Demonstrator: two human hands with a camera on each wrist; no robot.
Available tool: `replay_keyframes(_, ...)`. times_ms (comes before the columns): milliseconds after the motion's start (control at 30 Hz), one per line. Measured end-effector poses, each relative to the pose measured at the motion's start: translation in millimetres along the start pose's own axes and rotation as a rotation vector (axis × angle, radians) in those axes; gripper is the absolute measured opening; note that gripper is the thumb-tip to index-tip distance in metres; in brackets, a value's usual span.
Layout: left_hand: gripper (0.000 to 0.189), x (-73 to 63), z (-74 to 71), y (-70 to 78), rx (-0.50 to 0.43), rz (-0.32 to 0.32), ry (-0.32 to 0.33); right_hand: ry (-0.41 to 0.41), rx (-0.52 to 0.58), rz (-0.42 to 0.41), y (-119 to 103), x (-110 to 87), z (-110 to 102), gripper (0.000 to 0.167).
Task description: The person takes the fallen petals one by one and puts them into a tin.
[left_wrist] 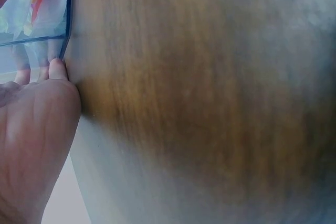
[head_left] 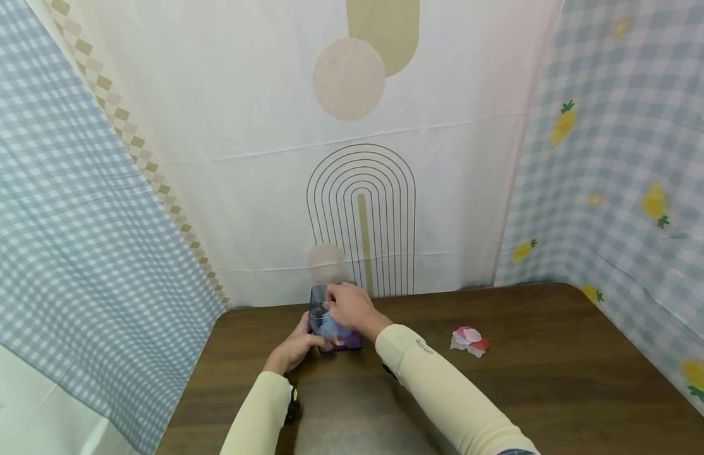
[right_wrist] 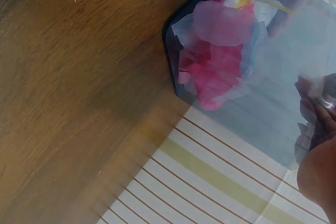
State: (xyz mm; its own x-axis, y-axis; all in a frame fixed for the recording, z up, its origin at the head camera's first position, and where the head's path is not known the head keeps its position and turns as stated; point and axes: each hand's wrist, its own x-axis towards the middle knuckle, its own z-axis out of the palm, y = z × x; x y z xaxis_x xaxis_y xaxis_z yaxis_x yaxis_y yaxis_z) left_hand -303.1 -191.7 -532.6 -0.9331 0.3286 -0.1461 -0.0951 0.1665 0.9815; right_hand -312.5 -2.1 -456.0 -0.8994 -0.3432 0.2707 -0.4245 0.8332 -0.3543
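A clear, dark-edged container stands at the far side of the table, with pink, white and bluish artificial petals inside it. My left hand grips it at the near left, thumb on the front; in the left wrist view, fingers show behind the clear wall. Over the container's upper part, my right hand curls its fingers, and a pale petal-like bit shows at the fingertips. In the right wrist view, those fingertips are mostly hidden.
A small pile of pink, white and red petals lies on the brown wooden table, to the right of my right forearm. A white patterned cloth hangs right behind the container, and checked cloths hang at both sides.
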Motion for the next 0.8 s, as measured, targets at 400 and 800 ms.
replay_keyframes(400, 0.097, 1.0, -2.5, -2.3, 0.004, 0.005, -0.009, 0.011, -0.013, -0.015, 0.4, 1.3, 2.7, 0.01)
replay_keyframes(800, 0.101, 2.5, -2.3, -1.8, 0.019, -0.003, -0.021, 0.011, -0.027, -0.021, -2.0, 0.1, 0.0, 0.017)
